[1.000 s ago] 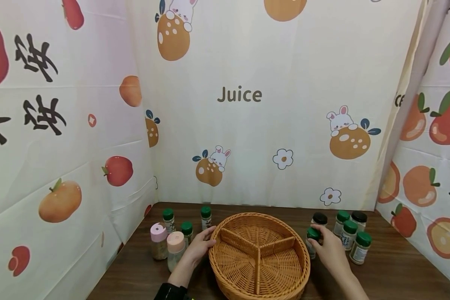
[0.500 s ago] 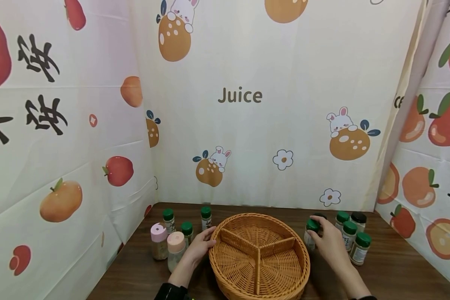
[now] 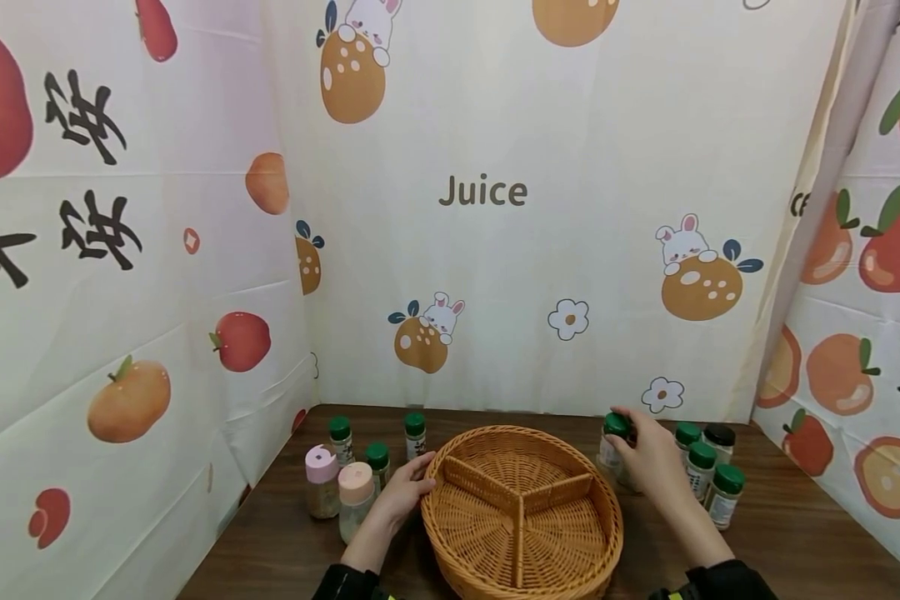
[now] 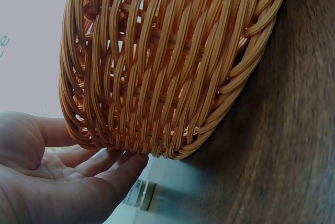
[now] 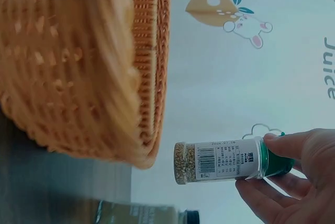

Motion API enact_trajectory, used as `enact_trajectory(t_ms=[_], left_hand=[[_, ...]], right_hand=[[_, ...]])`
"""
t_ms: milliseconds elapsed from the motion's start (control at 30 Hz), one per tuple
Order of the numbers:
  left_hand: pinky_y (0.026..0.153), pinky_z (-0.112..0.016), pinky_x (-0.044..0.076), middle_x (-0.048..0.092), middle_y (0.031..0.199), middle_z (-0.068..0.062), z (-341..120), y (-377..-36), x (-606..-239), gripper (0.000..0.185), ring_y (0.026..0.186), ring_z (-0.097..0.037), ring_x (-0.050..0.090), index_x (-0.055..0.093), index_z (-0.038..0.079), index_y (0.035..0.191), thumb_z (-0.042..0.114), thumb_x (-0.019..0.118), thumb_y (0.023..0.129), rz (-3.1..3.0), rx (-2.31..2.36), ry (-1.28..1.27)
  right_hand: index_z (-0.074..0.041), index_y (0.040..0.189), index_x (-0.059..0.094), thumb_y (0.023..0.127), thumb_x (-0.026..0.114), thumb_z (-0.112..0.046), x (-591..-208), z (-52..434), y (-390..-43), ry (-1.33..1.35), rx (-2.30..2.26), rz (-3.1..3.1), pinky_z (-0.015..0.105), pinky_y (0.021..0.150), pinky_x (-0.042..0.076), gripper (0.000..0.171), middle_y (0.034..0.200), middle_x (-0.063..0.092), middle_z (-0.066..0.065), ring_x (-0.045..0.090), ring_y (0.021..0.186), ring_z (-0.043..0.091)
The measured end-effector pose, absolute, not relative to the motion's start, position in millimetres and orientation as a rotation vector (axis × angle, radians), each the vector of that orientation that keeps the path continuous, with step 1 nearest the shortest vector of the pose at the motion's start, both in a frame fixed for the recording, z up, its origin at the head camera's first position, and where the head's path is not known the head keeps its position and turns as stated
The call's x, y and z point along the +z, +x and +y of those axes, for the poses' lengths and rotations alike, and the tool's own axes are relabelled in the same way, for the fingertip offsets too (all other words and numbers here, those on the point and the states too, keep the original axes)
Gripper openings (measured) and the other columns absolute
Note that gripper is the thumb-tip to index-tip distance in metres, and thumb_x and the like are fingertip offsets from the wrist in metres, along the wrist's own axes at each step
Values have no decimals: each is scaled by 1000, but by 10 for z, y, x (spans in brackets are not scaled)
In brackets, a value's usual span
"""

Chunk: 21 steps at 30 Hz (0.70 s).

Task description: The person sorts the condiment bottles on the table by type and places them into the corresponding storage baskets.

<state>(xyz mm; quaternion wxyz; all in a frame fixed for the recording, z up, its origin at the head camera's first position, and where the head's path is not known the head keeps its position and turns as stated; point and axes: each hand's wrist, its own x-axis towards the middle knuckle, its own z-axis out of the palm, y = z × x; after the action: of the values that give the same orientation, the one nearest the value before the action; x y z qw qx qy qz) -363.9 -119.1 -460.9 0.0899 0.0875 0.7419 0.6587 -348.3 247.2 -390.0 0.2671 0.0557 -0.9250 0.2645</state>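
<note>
My right hand (image 3: pixel 656 454) grips a spice jar (image 5: pixel 220 159) by its green cap. The jar has a white barcode label and small tan grains at its bottom. It hangs upright above the table, just beyond the right rim of a round wicker basket (image 3: pixel 520 498) with three compartments. My left hand (image 3: pixel 401 493) touches the basket's left side. In the left wrist view, its relaxed fingers (image 4: pixel 123 174) lie against the outer wall, and the thumb is up by the rim. Behind my right hand another jar (image 5: pixel 141 213), dark-capped, is mostly hidden in the head view.
Left of the basket stand green-capped jars (image 3: pixel 416 435), a purple-capped shaker (image 3: pixel 321 483) and a peach-capped shaker (image 3: pixel 356 496). Several jars (image 3: pixel 722 496) with green or black caps cluster at the right. Printed curtains (image 3: pixel 525 250) rise behind the wooden table (image 3: pixel 270 542).
My right hand has lifted the green-capped spice jar and carried it away from me, slightly leftward. My left hand stays at the basket, which has not moved.
</note>
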Motion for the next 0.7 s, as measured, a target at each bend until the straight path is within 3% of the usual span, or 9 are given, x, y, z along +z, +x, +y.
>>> enact_trajectory(t_ms=[200, 700], left_hand=[[110, -55, 42, 27, 157, -35, -1203, -3644, -4605, 55, 143, -49, 32, 24, -8, 154, -2, 44, 102, 2216, 1964, 246], [109, -54, 44, 30, 155, -34, -1170, -3599, -4580, 54, 143, -49, 34, 28, -8, 153, -4, 44, 101, 2225, 1973, 241]], right_hand=[[2, 132, 58, 91, 71, -8, -3792, 2297, -3556, 228, 747, -2466, 45, 69, 58, 44, 116, 66, 27, 68, 92, 37], [2, 133, 57, 93, 69, -7, -3723, 1726, -3755, 325, 876, -2495, 50, 83, 59, 43, 123, 64, 26, 67, 106, 41]])
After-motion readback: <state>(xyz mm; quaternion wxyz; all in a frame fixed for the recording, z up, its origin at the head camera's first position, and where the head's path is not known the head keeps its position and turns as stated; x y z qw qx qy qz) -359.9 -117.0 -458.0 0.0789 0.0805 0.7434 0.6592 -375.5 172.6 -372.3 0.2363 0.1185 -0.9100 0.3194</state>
